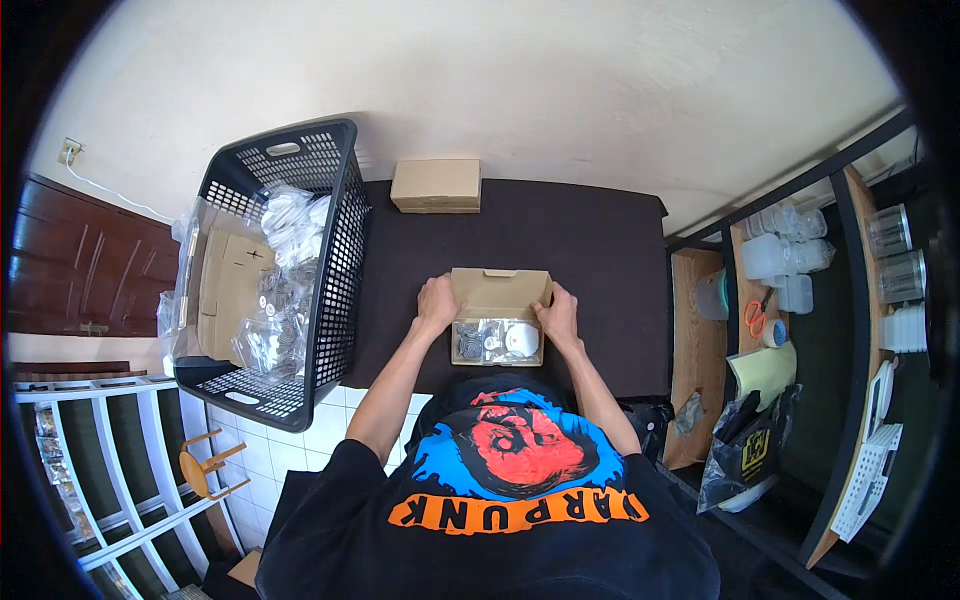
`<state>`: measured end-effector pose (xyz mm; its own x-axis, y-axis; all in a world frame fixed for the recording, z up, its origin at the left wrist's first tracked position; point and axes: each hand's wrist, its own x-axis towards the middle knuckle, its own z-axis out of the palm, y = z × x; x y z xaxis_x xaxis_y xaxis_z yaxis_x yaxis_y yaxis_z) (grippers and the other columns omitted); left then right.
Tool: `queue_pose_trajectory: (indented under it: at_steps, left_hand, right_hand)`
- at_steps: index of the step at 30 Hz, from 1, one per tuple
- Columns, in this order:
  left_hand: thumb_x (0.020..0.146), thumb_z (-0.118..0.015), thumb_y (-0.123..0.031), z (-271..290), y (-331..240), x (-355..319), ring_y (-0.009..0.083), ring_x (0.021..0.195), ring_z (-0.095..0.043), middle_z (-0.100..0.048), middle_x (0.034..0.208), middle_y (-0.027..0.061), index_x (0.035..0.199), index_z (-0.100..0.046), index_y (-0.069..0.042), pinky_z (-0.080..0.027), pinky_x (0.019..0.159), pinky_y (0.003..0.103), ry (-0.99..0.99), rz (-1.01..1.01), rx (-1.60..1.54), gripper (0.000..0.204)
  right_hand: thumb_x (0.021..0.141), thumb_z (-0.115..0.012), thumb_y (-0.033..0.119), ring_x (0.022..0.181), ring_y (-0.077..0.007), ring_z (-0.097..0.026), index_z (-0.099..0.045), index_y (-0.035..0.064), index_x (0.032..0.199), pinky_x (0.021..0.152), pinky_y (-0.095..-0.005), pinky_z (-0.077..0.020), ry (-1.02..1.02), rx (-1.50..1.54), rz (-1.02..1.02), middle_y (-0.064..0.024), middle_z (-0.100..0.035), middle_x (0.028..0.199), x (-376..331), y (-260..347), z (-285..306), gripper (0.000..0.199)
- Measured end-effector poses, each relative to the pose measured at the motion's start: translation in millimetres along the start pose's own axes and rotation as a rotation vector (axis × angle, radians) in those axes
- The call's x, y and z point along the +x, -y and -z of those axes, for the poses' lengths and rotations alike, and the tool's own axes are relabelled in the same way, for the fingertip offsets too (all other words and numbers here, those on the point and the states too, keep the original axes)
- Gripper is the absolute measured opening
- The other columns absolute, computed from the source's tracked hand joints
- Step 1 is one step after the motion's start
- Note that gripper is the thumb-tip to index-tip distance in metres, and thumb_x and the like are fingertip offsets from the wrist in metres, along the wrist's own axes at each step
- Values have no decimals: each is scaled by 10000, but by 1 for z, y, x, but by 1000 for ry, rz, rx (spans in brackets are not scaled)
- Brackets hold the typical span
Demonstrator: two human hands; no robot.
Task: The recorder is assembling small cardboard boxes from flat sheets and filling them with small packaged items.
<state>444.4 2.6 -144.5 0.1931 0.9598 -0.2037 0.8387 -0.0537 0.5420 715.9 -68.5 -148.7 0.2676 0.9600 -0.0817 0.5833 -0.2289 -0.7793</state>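
The small box is already filled but its lid is not yet closed. The left hand and right hand grip its sides with curled fingers. Many bags wait in the basket.

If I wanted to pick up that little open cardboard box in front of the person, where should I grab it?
Probably by its two short side walls, one hand from each side, as the left hand and right hand sit now. The open box has its lid flap folded back at the far edge and bagged parts filling the inside, so the outer sides look the firmest, freest grip.
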Motion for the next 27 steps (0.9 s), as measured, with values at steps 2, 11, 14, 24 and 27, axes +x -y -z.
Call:
queue_pose_trajectory:
  at_steps: [2, 11, 14, 24, 27]
  left_hand:
    - [768, -845, -86, 3, -3, -11, 484, 1003, -739, -761, 1014, 293, 1104, -728, 21, -598, 902, 544, 4, 9, 1, 372]
    - [779, -860, -149, -6, -16, -64, 483, 926, -745, -759, 938, 283, 1042, -716, 23, -600, 853, 551, -54, 58, 16, 346]
    - [812, -814, -130, -6, -7, -71, 506, 938, -733, -752, 952, 299, 1078, -736, 22, -596, 863, 554, -19, 25, -55, 316]
    - [852, -655, -119, -3, 9, -82, 500, 1048, -714, -727, 1084, 349, 1176, -757, 54, -567, 984, 540, 329, 32, -105, 381]
    - [842, -648, -100, -5, 9, -106, 503, 1048, -711, -722, 1069, 354, 1266, -712, 88, -556, 1006, 533, 241, -14, -162, 468]
  right_hand:
    - [802, -829, 64, 1039, -460, -740, -717, -35, 1127, 886, -513, -595, 17, -21, -16, -275, -761, 1055, -9, 0, 0, 358]
    - [830, -798, 51, 1027, -478, -724, -718, -41, 1110, 878, -524, -592, 56, -14, -2, -294, -750, 1022, -37, -3, 6, 305]
    - [849, -771, 41, 1015, -484, -722, -719, -44, 1111, 865, -517, -592, 70, -105, -30, -293, -751, 1012, -43, 1, 8, 280]
    - [856, -743, 31, 1009, -437, -752, -774, -22, 1094, 905, -484, -592, 179, -147, -74, -277, -764, 1004, -59, -4, 18, 246]
    - [845, -747, 23, 1054, -421, -753, -773, -9, 1169, 965, -463, -588, 214, -142, -61, -269, -770, 1063, -73, -1, 21, 327]
